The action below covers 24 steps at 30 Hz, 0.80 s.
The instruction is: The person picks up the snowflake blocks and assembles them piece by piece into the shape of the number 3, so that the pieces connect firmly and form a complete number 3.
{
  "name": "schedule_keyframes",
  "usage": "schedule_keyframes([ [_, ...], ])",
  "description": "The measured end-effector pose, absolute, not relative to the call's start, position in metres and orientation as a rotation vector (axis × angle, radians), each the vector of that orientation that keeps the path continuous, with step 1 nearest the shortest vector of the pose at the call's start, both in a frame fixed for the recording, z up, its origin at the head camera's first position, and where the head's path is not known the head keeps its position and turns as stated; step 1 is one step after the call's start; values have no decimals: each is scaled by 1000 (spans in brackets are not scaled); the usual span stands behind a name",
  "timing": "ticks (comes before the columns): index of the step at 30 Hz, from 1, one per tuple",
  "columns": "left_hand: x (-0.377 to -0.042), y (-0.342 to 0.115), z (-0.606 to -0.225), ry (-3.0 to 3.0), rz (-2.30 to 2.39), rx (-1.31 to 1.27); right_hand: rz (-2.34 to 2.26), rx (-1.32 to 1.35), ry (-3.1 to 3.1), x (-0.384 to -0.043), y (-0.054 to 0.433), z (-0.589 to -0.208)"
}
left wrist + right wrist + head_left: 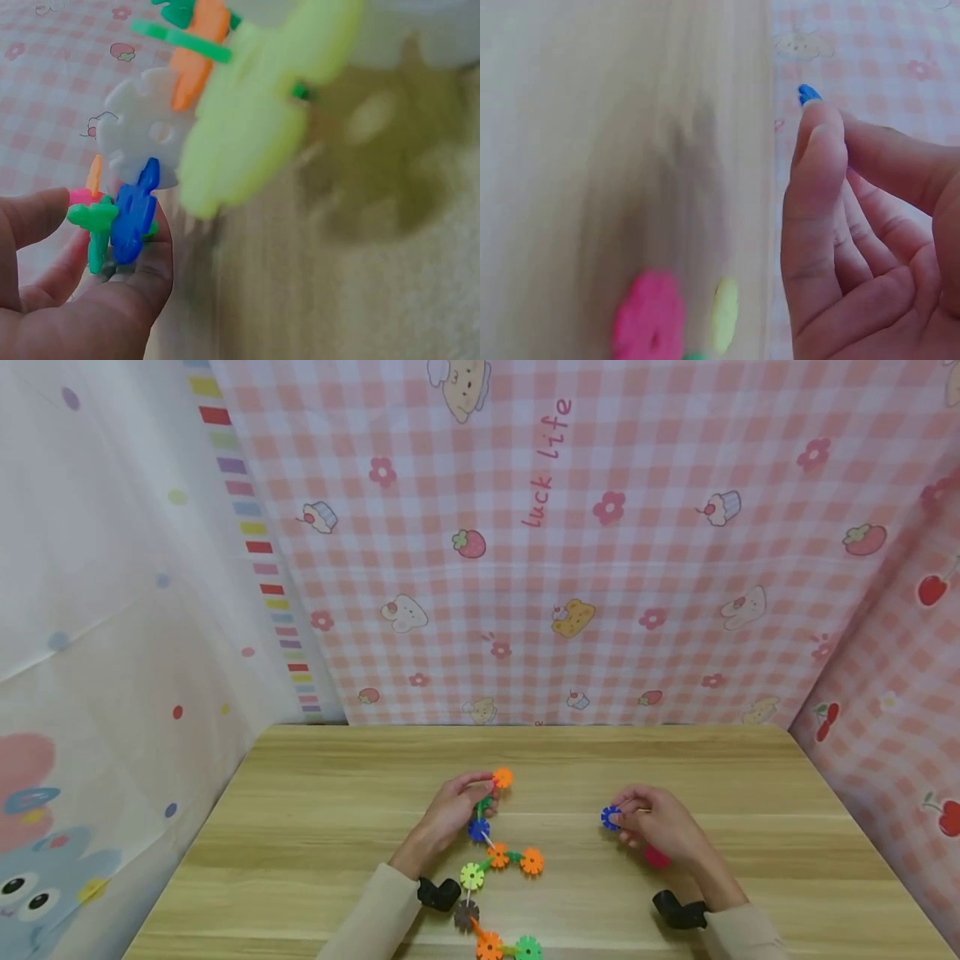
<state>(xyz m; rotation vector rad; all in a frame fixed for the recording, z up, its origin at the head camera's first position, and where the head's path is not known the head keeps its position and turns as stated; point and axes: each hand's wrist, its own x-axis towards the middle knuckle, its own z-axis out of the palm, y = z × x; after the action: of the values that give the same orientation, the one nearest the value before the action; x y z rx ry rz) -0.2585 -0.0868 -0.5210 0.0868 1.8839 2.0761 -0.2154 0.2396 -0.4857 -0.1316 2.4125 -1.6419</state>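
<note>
My left hand point(461, 800) grips the far end of a chain of interlocking notched plastic discs, near an orange disc point(502, 777) and a green disc point(483, 802). In the left wrist view, thumb and fingers pinch around the pink and green pieces, beside a blue disc point(135, 217). A white disc point(146, 124) and a blurred yellow-green disc point(247, 135) are joined beyond. To the right, my right hand point(660, 822) pinches a single blue notched disc point(611, 817) between thumb and fingertips; its edge shows above the fingertips in the right wrist view.
The chain runs toward the near table edge through a brown disc point(467, 915), with an orange side disc point(532, 862) and a green disc point(528, 949). A pink disc point(651, 319) and a yellow disc point(724, 315) are below my right hand. A checked curtain point(570, 560) hangs behind the wooden table point(337, 793).
</note>
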Motion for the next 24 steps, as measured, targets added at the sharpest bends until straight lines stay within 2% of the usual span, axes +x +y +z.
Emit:
schedule_keyframes([
  [15,-252,-86,-508,2005,1969,157,-1907,-192,2206,-240,183,-477],
  [24,-250,-84,-502,2002,1980,171,-2047,-62,2090,-247,153,-481],
])
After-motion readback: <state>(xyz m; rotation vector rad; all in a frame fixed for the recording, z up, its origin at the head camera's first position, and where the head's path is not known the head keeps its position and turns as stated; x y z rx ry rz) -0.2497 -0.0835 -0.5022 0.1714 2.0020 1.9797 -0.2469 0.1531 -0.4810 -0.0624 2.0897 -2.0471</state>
